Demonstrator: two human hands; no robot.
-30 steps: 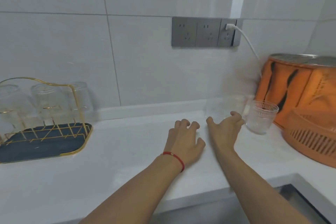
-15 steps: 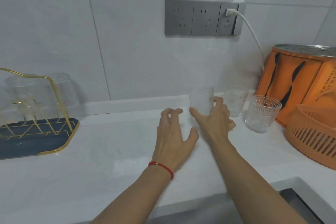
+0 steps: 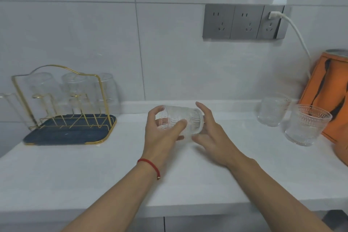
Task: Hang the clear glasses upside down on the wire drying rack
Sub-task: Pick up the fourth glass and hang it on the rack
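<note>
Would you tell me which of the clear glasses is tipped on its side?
The ribbed glass held between the left hand and right hand; the two glasses by the orange box stand upright.

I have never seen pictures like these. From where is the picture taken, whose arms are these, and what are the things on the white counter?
There is no machine here: a camera worn on a person's head looks down at the person's own bare arms. The left hand, with a red string at the wrist, and the right hand hold one ribbed clear glass on its side, above the white counter. At left stands a gold wire drying rack on a dark tray, with glasses already upside down on it. At right two more glasses stand upright beside an orange box.
</note>
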